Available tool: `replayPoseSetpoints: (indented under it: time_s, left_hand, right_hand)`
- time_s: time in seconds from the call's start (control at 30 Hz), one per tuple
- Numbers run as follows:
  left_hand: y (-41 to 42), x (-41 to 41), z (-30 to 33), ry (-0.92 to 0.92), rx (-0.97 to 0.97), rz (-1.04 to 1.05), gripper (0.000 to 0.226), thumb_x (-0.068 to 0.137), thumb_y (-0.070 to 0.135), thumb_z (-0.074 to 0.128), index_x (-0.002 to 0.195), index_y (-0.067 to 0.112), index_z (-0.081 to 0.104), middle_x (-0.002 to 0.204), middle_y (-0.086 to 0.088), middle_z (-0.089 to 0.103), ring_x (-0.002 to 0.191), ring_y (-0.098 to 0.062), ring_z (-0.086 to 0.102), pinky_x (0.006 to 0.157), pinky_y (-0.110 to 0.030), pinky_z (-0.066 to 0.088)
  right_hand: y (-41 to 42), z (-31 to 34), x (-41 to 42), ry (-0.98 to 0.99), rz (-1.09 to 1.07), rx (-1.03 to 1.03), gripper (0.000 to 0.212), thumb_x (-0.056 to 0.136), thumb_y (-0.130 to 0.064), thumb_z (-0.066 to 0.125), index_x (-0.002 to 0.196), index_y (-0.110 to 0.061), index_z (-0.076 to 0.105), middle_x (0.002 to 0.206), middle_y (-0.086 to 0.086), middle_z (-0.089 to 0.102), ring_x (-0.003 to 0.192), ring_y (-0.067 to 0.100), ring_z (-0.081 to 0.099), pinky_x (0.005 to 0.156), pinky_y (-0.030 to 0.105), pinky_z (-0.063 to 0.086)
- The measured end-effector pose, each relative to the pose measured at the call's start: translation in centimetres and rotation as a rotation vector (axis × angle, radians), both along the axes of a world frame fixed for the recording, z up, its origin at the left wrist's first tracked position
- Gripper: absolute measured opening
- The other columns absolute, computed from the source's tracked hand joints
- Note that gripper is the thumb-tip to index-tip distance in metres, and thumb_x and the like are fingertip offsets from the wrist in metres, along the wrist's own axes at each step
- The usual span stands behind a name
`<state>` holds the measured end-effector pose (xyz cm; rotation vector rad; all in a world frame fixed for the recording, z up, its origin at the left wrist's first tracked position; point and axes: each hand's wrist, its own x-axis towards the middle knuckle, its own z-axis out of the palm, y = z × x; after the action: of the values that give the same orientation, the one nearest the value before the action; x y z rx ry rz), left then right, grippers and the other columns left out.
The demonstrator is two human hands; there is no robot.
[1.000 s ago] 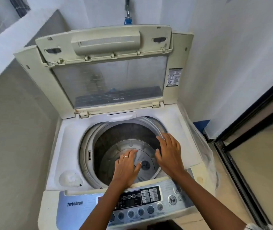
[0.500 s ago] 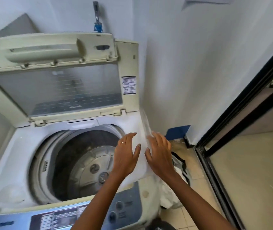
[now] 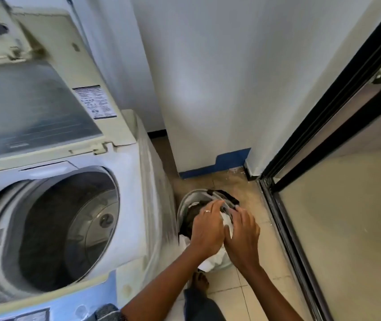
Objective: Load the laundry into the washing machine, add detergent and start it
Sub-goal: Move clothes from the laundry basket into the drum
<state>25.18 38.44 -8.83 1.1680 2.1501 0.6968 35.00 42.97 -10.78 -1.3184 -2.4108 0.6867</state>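
Note:
The top-loading washing machine [image 3: 136, 181] stands at the left with its lid [image 3: 34, 105] raised, and nothing shows inside the drum [image 3: 68, 230]. On the floor to its right sits a round pale laundry basket [image 3: 184, 205] holding white laundry [image 3: 227, 222] and dark laundry [image 3: 190, 218]. My left hand [image 3: 206, 228], a ring on one finger, and my right hand [image 3: 242, 235] reach down side by side onto the clothes with fingers stretched out. The white cloth shows between them. No detergent is in view.
A white wall corner with a blue skirting [image 3: 226, 162] stands behind the basket. A black-framed sliding glass door [image 3: 319, 163] runs along the right. My bare foot [image 3: 200, 280] is on the tiled floor just before the basket. The control panel [image 3: 34, 315] is at the bottom left.
Both hands left the drum opening, passed over the machine's right edge and dropped onto the laundry in the floor basket. My view swung right and down.

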Motion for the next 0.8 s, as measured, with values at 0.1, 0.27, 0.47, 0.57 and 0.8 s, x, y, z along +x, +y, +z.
replayPoseSetpoints:
  time_s: [0.1, 0.27, 0.47, 0.57, 0.8]
  left_hand:
    - [-0.2, 0.7, -5.1, -0.081, -0.241, 0.035, 0.058, 0.097, 0.047, 0.034, 0.147, 0.018, 0.026, 0.152, -0.002, 0.031, 0.138, -0.019, 0.032, 0.117, -0.033, 0.024]
    - [-2.0, 0.9, -13.4, -0.195, -0.535, 0.176, 0.064, 0.097, 0.045, 0.038, 0.151, 0.021, 0.012, 0.157, -0.001, 0.021, 0.142, -0.022, 0.026, 0.118, -0.038, 0.019]
    - [-0.8, 0.0, -18.7, -0.187, -0.625, 0.116, 0.057, 0.098, 0.039, 0.042, 0.148, 0.019, 0.021, 0.152, 0.001, 0.031, 0.139, -0.015, 0.032, 0.115, -0.025, 0.019]
    - [0.5, -0.6, -20.7, -0.216, -0.604, 0.081, 0.052, 0.099, 0.034, 0.042, 0.146, 0.017, 0.026, 0.148, -0.002, 0.038, 0.135, -0.016, 0.037, 0.114, -0.025, 0.023]
    - [0.8, -2.3, -25.1, -0.255, -0.534, 0.043, 0.046, 0.095, 0.034, 0.046, 0.137, 0.017, 0.042, 0.139, -0.003, 0.049, 0.126, -0.017, 0.046, 0.107, -0.027, 0.035]
  right_hand:
    - [0.8, -4.8, 2.0, -0.086, -0.007, -0.093, 0.042, 0.080, -0.031, 0.041, 0.117, -0.014, 0.055, 0.118, 0.012, 0.062, 0.107, 0.032, 0.060, 0.087, 0.047, 0.049]
    - [1.2, -12.3, 3.5, -0.242, -0.014, -0.338, 0.034, 0.076, -0.017, 0.062, 0.110, -0.014, 0.061, 0.113, 0.011, 0.065, 0.101, 0.032, 0.062, 0.082, 0.045, 0.051]
    - [2.8, -19.8, 2.4, -0.430, 0.107, -0.564, 0.049, 0.081, -0.033, 0.043, 0.122, -0.009, 0.056, 0.124, 0.013, 0.058, 0.114, 0.033, 0.055, 0.093, 0.043, 0.042]
    - [4.2, -23.5, 0.1, -0.495, 0.158, -0.616, 0.049, 0.091, -0.030, 0.045, 0.136, -0.011, 0.043, 0.141, 0.011, 0.043, 0.128, 0.030, 0.040, 0.104, 0.040, 0.031]
    - [6.9, -30.8, -2.8, -0.714, 0.231, -0.690, 0.078, 0.092, -0.034, 0.054, 0.149, -0.011, 0.007, 0.157, 0.013, 0.009, 0.141, 0.033, 0.021, 0.112, 0.046, 0.022]
